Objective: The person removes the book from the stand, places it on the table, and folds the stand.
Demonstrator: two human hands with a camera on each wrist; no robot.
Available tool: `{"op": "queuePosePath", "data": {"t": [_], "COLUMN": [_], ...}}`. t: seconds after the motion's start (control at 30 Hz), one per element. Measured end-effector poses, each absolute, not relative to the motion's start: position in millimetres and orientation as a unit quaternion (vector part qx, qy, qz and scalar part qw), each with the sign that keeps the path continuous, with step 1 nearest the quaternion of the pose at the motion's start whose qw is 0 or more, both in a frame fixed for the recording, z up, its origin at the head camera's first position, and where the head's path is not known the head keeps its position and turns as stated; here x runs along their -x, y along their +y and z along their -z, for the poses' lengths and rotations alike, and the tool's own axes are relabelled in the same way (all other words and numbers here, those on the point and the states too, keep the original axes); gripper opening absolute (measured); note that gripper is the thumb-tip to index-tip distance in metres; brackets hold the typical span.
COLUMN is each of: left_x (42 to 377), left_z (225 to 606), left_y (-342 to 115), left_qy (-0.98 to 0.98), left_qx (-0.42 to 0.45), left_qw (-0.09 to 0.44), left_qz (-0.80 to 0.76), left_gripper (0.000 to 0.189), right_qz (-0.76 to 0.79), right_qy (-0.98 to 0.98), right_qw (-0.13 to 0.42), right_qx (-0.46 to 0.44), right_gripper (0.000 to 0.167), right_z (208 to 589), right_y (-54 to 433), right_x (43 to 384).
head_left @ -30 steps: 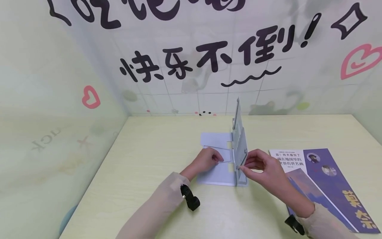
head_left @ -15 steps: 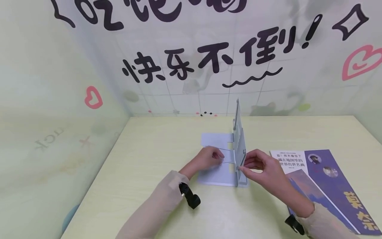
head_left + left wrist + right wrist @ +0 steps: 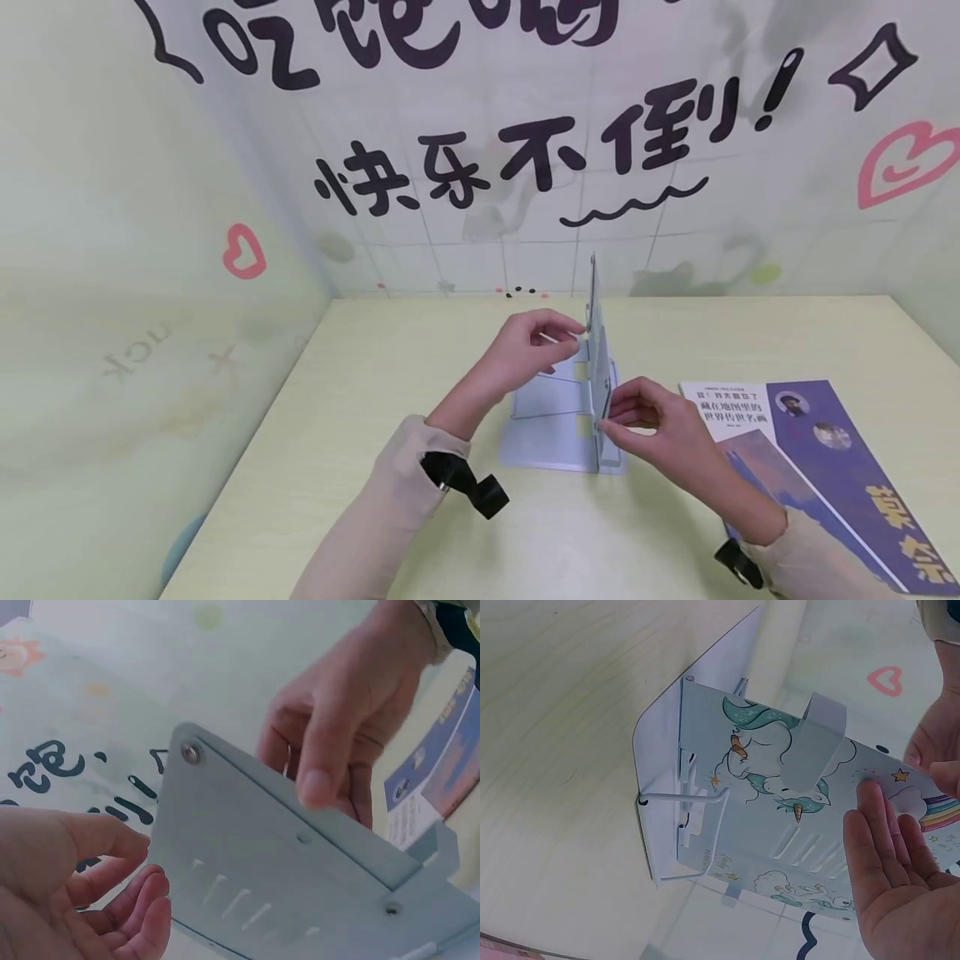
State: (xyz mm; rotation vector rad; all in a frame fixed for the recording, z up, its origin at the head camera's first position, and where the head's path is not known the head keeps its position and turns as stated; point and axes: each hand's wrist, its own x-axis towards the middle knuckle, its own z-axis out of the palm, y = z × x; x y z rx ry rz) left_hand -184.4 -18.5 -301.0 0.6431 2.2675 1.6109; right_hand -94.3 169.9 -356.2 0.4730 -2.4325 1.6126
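Note:
A folding metal book stand (image 3: 600,367) has its panel upright and its pale base plate (image 3: 551,442) flat on the table. In the right wrist view a unicorn and rainbow print covers the panel (image 3: 772,787), and a white wire bracket (image 3: 686,796) joins at the base. My right hand (image 3: 660,425) pinches the panel's near edge, thumb on the plain side and fingers on the printed one. My left hand (image 3: 525,354) hovers over the base, its loosely bent fingers close to the panel's far part; whether they touch it I cannot tell.
To the right, a purple and white booklet (image 3: 840,467) lies on the light wooden table (image 3: 337,475), partly under the right forearm. A wall with black lettering (image 3: 540,154) stands behind the table; another wall (image 3: 150,333) rises at left.
My left hand has risen from the base plate and moved away from me toward the panel's far part. The right hand keeps its hold; the stand stays put.

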Motion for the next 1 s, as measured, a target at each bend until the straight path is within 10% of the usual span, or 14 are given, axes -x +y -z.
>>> {"op": "queuePosePath", "data": {"t": [1.0], "left_x": [174.1], "left_z": [309.2], "left_y": [-71.1], "left_qy": [0.740], "left_qx": [-0.064], "left_qw": [0.150], "left_qz": [-0.653], "left_gripper": [0.033], "right_qz": [-0.524], "right_qy": [-0.825], "right_qw": [0.040], "right_qx": [-0.207], "right_gripper": [0.024], "right_z": [372.1], "right_y": [118.4], "right_x": [120.4]}}
